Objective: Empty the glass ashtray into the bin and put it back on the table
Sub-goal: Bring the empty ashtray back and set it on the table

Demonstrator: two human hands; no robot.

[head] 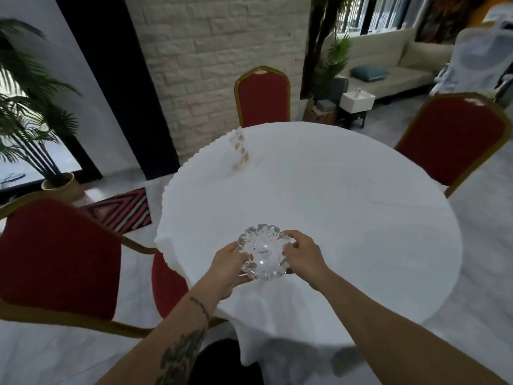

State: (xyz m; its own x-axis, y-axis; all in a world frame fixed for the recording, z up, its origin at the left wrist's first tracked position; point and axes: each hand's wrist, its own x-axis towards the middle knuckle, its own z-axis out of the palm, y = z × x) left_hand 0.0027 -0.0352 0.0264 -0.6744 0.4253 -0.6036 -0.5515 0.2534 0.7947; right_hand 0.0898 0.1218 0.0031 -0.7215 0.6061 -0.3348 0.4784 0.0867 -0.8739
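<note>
A clear glass ashtray (263,252) with a scalloped rim is over the near left part of the round table (347,207), which is covered by a white cloth. My left hand (228,269) grips its left side and my right hand (304,257) grips its right side. I cannot tell whether the ashtray rests on the cloth or is held just above it. Its bowl looks clear, with no contents that I can make out. No bin is in view.
Three red chairs with gold frames stand around the table: near left (55,254), far side (262,98), right (455,140). A clear card stand (240,151) is on the far left of the table. A potted palm (30,112) stands left; a sofa (388,68) lies behind.
</note>
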